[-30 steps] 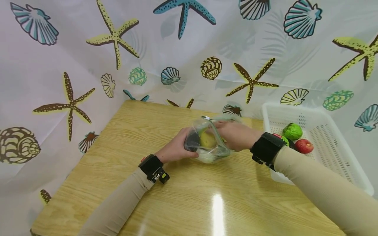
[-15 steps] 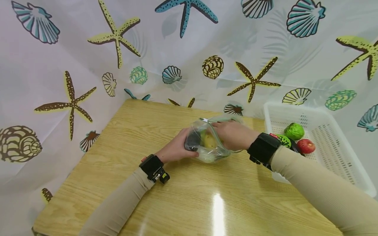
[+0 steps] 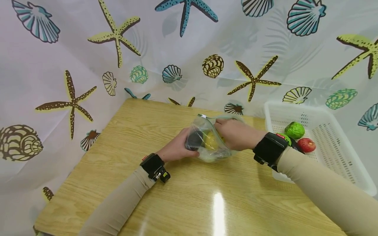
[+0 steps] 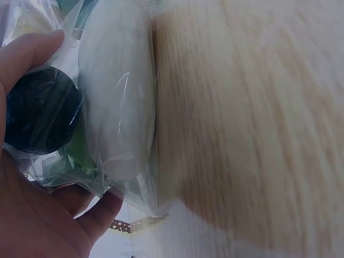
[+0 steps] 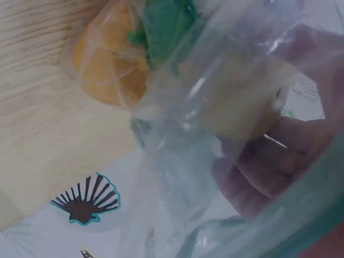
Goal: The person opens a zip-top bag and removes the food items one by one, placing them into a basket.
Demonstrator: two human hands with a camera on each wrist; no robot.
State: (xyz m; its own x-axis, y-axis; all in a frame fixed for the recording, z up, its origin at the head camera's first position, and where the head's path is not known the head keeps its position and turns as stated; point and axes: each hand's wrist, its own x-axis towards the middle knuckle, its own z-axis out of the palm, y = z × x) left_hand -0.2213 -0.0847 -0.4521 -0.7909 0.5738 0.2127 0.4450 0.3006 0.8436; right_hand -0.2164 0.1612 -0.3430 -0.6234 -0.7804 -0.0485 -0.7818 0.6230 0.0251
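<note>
A clear zip bag (image 3: 203, 122) stands tilted on the table with its mouth facing right. My left hand (image 3: 178, 147) grips the bag from the left, thumb in front, around a dark round item (image 4: 43, 113) inside. A long white item (image 4: 118, 97) lies along the bag's near side. My right hand (image 3: 237, 134) reaches in through the mouth, its fingers curled at a yellow, roundish fruit (image 3: 211, 141) whose exact kind is unclear. An orange item (image 5: 105, 62) with green beside it shows through the plastic in the right wrist view.
To the right, a white perforated basket (image 3: 339, 131) holds a crinkled green item (image 3: 294, 130), a red apple-like fruit (image 3: 306, 145), and a green and a dark item partly behind the right wrist. A patterned curtain (image 3: 183, 49) hangs behind the wooden table (image 3: 177, 203).
The yellow fruit has shifted slightly right inside the bag, and the fingers of my right hand have curled in more at the mouth. My left hand keeps its grip.
</note>
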